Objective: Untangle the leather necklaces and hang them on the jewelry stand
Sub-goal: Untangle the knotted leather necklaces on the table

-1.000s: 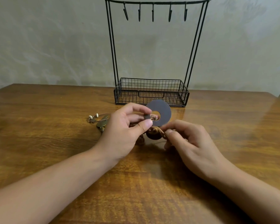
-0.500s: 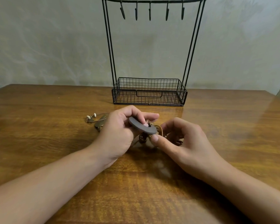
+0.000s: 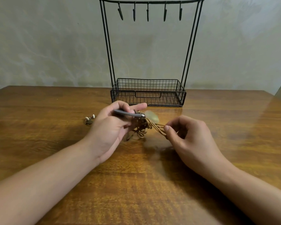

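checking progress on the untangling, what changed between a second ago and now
The left hand tipped the grey disc pendant from facing the camera to nearly flat, still gripping it. The right hand moved rightward, pulling the brown leather cords it pinches out taut from the tangle. The jewelry stand, its five bare hooks and the beaded cord end on the table stayed put.

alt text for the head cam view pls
Over a wooden table, the left hand holds a dark disc pendant while the right hand pinches tangled leather cords. Behind stands a black wire jewelry stand, hooks bare.
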